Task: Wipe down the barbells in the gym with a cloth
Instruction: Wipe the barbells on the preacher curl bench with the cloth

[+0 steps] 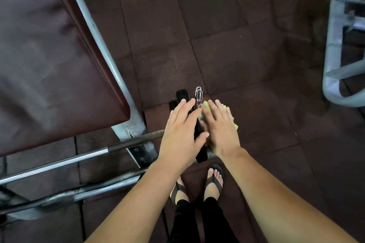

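Note:
A barbell (83, 157) runs from the lower left up to a black weight plate (182, 94) standing on edge near the centre. My left hand (180, 132) lies over the plate's left face, its thumb hooked across the rim. On the plate's right side, my right hand (220, 126) presses a yellow cloth (205, 104) flat against it. Only the cloth's edges show past my fingers. A silver metal clip (198, 94) sticks up at the top of the plate.
A maroon padded bench (49, 55) on a grey steel frame (106, 55) fills the left side. A second bar (102, 187) lies below the first. A grey machine frame (333, 45) stands at the right. My sandalled feet (214, 181) stand on dark rubber floor tiles (227, 45).

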